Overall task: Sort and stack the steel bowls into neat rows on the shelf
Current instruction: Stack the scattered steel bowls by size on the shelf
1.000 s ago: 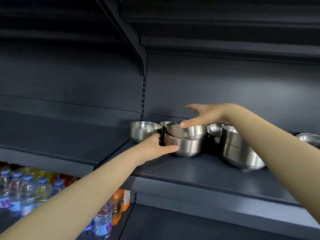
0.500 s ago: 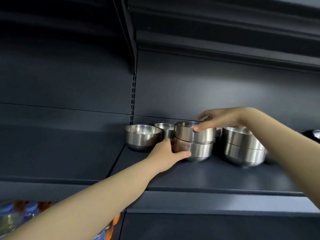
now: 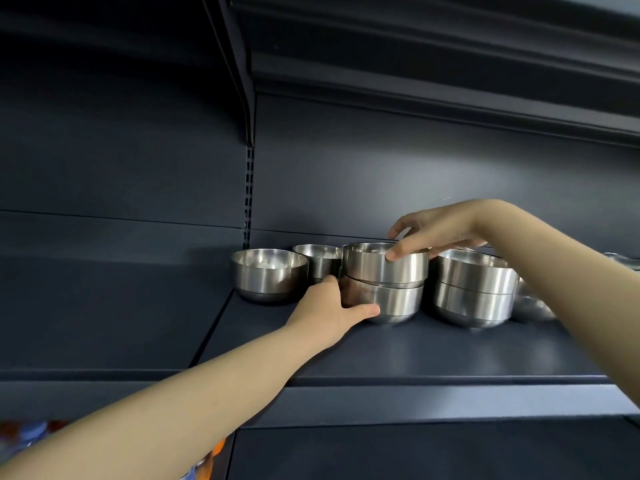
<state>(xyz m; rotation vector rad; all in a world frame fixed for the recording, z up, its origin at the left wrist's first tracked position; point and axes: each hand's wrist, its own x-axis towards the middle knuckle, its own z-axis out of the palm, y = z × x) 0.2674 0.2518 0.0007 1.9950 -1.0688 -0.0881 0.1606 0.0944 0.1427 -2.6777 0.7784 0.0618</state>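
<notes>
Steel bowls stand at the back of a dark shelf (image 3: 433, 351). In the middle is a stack of two: my left hand (image 3: 329, 306) grips the lower bowl (image 3: 398, 301) from its left side, thumb along the front. My right hand (image 3: 433, 233) holds the upper bowl (image 3: 384, 266) by its rim from above, fingers over the edge. A single bowl (image 3: 268, 277) stands to the left, with another bowl (image 3: 320, 259) behind it. A second stack of two bowls (image 3: 472, 287) stands to the right.
More steel bowls (image 3: 530, 306) lie partly hidden behind my right forearm, and one rim (image 3: 623, 261) shows at the far right. A slotted shelf upright (image 3: 248, 188) rises behind the left bowl. Bottled drinks (image 3: 31, 434) sit on a lower shelf at bottom left.
The upper bowl, tilted a second ago, now sits level in the lower one. My view has risen and shifted; both hands stay on the middle stack.
</notes>
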